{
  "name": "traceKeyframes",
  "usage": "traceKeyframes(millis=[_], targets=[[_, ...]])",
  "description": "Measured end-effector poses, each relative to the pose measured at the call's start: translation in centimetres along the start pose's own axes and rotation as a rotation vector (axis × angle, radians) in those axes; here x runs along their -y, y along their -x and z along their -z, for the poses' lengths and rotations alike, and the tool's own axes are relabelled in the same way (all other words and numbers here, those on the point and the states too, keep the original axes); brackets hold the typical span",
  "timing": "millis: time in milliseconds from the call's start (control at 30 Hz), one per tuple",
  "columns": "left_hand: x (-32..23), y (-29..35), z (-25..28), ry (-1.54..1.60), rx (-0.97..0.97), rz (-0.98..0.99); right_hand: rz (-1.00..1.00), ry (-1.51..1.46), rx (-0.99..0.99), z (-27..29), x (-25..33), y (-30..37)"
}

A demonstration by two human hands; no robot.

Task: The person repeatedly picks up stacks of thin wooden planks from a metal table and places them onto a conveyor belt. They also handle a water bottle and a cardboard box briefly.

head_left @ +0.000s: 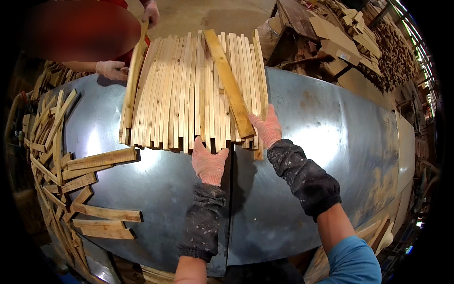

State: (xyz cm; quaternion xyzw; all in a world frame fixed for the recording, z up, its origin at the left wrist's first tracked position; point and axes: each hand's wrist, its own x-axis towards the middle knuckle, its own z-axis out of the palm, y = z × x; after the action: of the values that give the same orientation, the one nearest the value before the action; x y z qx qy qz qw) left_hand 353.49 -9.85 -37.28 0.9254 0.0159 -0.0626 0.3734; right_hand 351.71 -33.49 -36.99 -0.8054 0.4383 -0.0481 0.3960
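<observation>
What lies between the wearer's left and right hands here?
In the head view, near ends of the light strips and of the slanted board lie between left hand and right hand.

Slats point(161, 92) on tbl point(165, 199), board point(228, 83) diag. atop, loose pcs point(108, 212) to L.

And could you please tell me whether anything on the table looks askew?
Yes: a wide plank lies slantwise on the row of slats, its near end by the right hand, while the slats run roughly parallel.
</observation>
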Motion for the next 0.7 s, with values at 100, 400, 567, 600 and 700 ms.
traceKeyframes(millis=[100, 400, 567, 600, 700], targets=[[0.1, -0.5, 0.1, -0.026, 0.011, -0.049, 0.051, -0.015, -0.024, -0.5, -0.5, 0.2], [0.1, 9.0, -0.1, 0.164, -0.074, -0.159, 0.073, -0.072, -0.04, 3.0, -6.1, 5.5], [2.7, 20.3, 1.8, 0.116, -0.061, -0.124, 0.043, -0.07, -0.033, 6.3, -12.0, 16.3], [3.5, 22.7, 2.4, 0.077, -0.066, -0.132, 0.018, -0.03, -0.044, 6.9, -13.1, 19.0], [6.8, 30.5, 4.2, 0.041, 0.004, -0.103, -0.107, -0.009, -0.022, 8.6, -16.9, 27.5]])
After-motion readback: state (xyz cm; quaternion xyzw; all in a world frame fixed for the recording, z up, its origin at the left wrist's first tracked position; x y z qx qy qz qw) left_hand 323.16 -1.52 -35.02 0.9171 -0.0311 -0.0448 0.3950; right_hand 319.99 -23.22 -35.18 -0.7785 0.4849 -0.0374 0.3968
